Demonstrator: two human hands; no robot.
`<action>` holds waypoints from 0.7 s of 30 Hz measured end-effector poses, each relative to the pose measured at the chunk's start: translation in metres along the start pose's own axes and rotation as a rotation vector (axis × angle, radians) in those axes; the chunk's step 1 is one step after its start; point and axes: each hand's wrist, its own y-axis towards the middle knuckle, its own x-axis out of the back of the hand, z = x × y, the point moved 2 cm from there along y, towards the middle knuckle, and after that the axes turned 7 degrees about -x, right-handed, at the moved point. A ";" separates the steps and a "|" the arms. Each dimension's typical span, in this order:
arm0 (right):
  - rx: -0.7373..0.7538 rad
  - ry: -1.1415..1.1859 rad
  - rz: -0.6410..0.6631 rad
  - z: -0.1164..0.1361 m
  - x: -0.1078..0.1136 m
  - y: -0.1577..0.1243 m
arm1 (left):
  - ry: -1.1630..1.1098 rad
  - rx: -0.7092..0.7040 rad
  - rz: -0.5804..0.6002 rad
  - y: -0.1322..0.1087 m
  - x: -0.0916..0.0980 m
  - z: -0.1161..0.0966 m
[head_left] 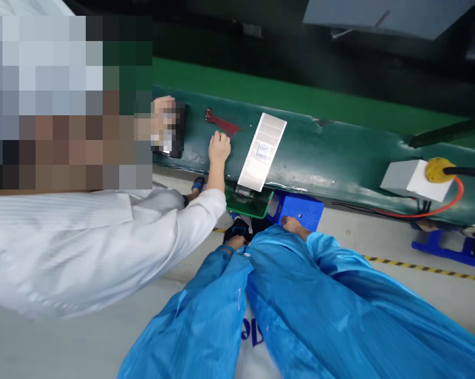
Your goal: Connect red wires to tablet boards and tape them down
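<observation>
Head view: had the left hand (236, 242) low before the blue coat (324, 305), the right hand (291, 224) near the blue stool (308, 208); could not tell the state of either grip. Saw the stool beside a green bin (239, 205), near the bench (320, 158).

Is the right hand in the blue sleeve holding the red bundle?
No, the red bundle lies on the green table, away from the right hand.
</observation>
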 end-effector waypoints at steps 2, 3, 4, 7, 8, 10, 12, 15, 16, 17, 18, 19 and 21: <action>-0.001 -0.019 0.021 0.001 -0.001 0.001 | 0.163 -0.121 0.029 0.027 -0.004 -0.003; 0.000 -0.027 0.028 0.001 -0.001 0.001 | 0.198 -0.149 0.036 0.037 -0.006 -0.004; 0.002 -0.033 0.033 0.001 0.000 0.002 | 0.228 -0.171 0.047 0.045 -0.007 -0.004; 0.010 -0.048 0.036 0.003 0.001 0.008 | 0.204 -0.155 0.061 0.057 -0.013 -0.004; 0.013 -0.052 0.034 0.004 0.001 0.010 | 0.185 -0.144 0.061 0.058 -0.015 -0.004; 0.018 -0.060 0.031 0.005 0.001 0.014 | 0.157 -0.143 0.053 0.056 -0.020 -0.005; 0.022 -0.069 0.031 0.005 0.001 0.018 | 0.128 -0.153 0.038 0.051 -0.026 -0.006; 0.021 -0.087 0.040 0.002 -0.002 0.024 | 0.053 -0.152 0.000 0.040 -0.035 -0.006; 0.021 -0.092 0.045 0.001 -0.003 0.027 | 0.022 -0.147 -0.014 0.036 -0.038 -0.005; 0.021 -0.098 0.051 0.000 -0.004 0.029 | -0.013 -0.140 -0.025 0.033 -0.041 -0.004; 0.022 -0.103 0.058 -0.002 -0.005 0.032 | -0.049 -0.130 -0.032 0.030 -0.044 -0.003; 0.024 -0.110 0.065 -0.003 -0.006 0.036 | -0.085 -0.119 -0.038 0.028 -0.047 -0.002; 0.028 -0.128 0.082 -0.004 -0.010 0.044 | -0.157 -0.080 -0.044 0.024 -0.053 0.002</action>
